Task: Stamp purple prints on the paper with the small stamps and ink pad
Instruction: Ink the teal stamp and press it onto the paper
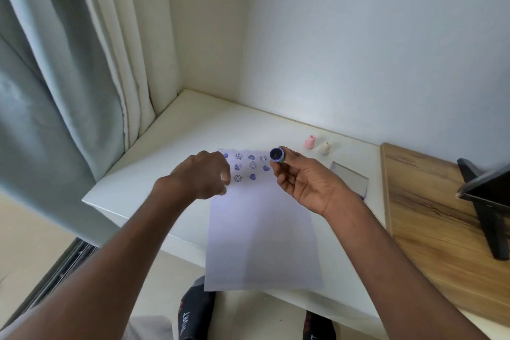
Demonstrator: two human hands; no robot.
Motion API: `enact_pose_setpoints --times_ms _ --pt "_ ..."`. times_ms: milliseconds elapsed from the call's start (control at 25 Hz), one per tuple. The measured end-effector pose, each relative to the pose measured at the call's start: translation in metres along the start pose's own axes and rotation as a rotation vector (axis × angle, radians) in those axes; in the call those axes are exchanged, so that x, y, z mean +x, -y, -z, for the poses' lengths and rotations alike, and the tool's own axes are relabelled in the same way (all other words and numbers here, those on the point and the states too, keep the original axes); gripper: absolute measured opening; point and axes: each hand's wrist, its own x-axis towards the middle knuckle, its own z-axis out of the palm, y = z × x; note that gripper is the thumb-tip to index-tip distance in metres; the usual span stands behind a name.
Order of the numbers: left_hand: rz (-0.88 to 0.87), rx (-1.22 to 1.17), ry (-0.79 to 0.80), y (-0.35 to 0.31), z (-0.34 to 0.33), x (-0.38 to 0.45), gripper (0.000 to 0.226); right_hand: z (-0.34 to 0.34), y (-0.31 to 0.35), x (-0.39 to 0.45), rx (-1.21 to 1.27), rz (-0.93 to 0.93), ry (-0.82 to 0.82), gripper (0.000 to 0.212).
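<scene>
A white sheet of paper [262, 234] lies on the white table [154, 174], its near end hanging over the front edge. Purple smiley and heart prints [251, 165] fill its far end in rows. My right hand [303, 182] holds a small round stamp [276, 154] above the paper's far right corner, its purple inked face turned up toward me. My left hand [204, 176] rests on the paper's left edge, fingers curled, nothing visible in it. A pink stamp [310, 142] and a cream stamp [325, 148] stand behind. The ink pad [352, 179] lies right of my right hand, partly hidden.
A wooden board [441, 229] covers the table's right part, with a black stand [488, 196] on it. Grey and cream curtains [69, 77] hang at the left. White walls close the corner behind the table. My feet [193, 312] show below the table edge.
</scene>
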Motion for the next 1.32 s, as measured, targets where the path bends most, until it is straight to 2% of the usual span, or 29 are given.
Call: enact_pose_setpoints --times_ms 120,200,280,360,480,720,960,1200,1320 --pt "-0.015 -0.064 0.009 0.0 -0.002 0.004 0.025 -0.005 -0.006 0.005 0.082 0.0 0.027 0.018" --pt "-0.04 -0.075 0.067 0.0 -0.003 0.004 0.037 -0.006 -0.009 0.008 0.004 0.019 -0.012 0.02" --pt "-0.063 -0.085 0.109 0.002 -0.002 0.004 0.047 -0.005 -0.013 0.013 -0.272 0.144 -0.134 0.02" --pt "-0.08 -0.086 0.139 0.002 -0.001 0.002 0.054 -0.003 -0.018 0.017 -0.59 0.345 -0.256 0.025" --pt "-0.086 -0.054 0.163 -0.002 -0.001 0.0 0.06 -0.002 -0.028 0.018 -0.817 0.488 -0.339 0.028" --pt "-0.087 -0.044 0.156 -0.006 -0.003 0.005 0.06 0.001 -0.028 0.025 -0.782 0.41 -0.391 0.025" --pt "-0.07 -0.025 0.174 -0.011 -0.004 0.003 0.062 -0.011 -0.028 0.019 -0.978 0.482 -0.413 0.019" --pt "-0.044 -0.031 0.168 -0.009 -0.006 0.006 0.06 -0.013 -0.036 0.022 -1.476 0.641 -0.413 0.021" --pt "-0.036 -0.032 0.167 -0.01 -0.007 0.006 0.06 -0.016 -0.038 0.022 -1.576 0.68 -0.412 0.024"
